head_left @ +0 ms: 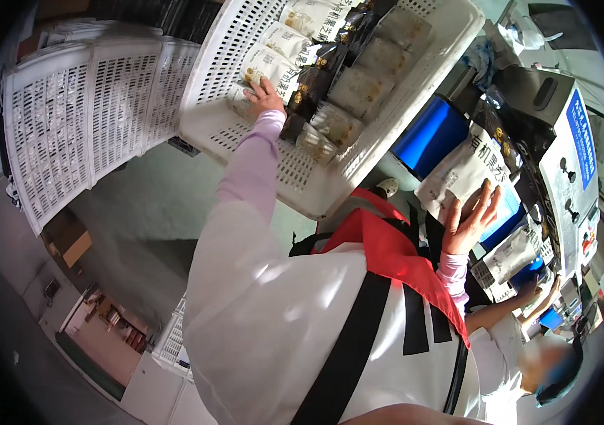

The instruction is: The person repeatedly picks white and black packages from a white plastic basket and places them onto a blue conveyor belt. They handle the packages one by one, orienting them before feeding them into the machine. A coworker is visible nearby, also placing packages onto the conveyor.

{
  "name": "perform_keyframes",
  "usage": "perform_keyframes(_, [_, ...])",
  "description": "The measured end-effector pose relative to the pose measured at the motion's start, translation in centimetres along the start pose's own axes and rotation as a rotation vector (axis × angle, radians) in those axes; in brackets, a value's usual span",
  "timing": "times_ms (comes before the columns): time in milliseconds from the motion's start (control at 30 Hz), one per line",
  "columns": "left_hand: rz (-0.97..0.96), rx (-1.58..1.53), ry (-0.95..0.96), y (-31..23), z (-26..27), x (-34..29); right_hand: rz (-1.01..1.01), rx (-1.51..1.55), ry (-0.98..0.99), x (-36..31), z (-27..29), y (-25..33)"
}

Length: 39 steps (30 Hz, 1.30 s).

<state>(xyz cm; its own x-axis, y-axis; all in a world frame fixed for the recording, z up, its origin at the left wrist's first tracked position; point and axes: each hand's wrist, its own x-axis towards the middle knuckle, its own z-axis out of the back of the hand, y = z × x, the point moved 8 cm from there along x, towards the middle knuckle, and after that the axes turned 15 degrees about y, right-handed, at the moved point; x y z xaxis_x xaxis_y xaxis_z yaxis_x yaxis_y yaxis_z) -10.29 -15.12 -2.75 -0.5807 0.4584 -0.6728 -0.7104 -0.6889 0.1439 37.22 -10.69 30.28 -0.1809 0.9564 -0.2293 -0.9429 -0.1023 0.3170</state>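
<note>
In the large white perforated crate, my left hand rests its spread fingers on the lower end of a white printed pouch. More white pouches lie in that row, beside dark pouch parts and a row of clear-fronted pouches with pale contents. At the right, my right hand has its bent fingers on the lower edge of another white pouch with large dark print. This pouch lies tilted over a blue belt, its dark end against a grey machine.
Stacked white perforated crates stand at the left. A co-worker at the lower right reaches toward another white pouch. My red and black apron strap crosses below. A cardboard box sits on the left floor.
</note>
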Motion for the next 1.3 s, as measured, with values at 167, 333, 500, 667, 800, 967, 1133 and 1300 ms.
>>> perform_keyframes(167, [-0.214,0.102,0.066,-2.5,3.4,-3.7,0.038,0.008,0.023,0.2,-0.6,1.6])
perform_keyframes(333, [-0.141,0.14,0.243,-3.3,3.3,-0.8,0.073,0.019,0.005,1.2,-1.0,3.6])
perform_keyframes(500, [-0.618,0.085,0.282,-9.5,7.2,-2.4,0.119,0.061,0.038,2.2,-1.4,4.8])
perform_keyframes(667, [-0.807,-1.236,1.028,-19.6,10.2,-17.3,0.222,0.098,0.053,3.1,-1.2,6.5])
perform_keyframes(800, [-1.239,-1.122,0.881,-23.1,13.0,-22.7,0.32,0.155,0.106,3.1,-0.2,7.0])
perform_keyframes(967, [-0.988,-1.362,1.1,-22.0,11.6,-22.1,0.312,0.157,0.044,0.7,1.7,5.1])
perform_keyframes(1133, [-0.899,-1.501,1.229,-20.8,10.4,-20.4,0.213,0.155,-0.004,-1.3,2.8,1.7])
perform_keyframes(1300, [-0.874,-1.56,1.16,-20.3,9.3,-18.5,0.183,0.109,-0.033,-2.3,3.7,-0.3])
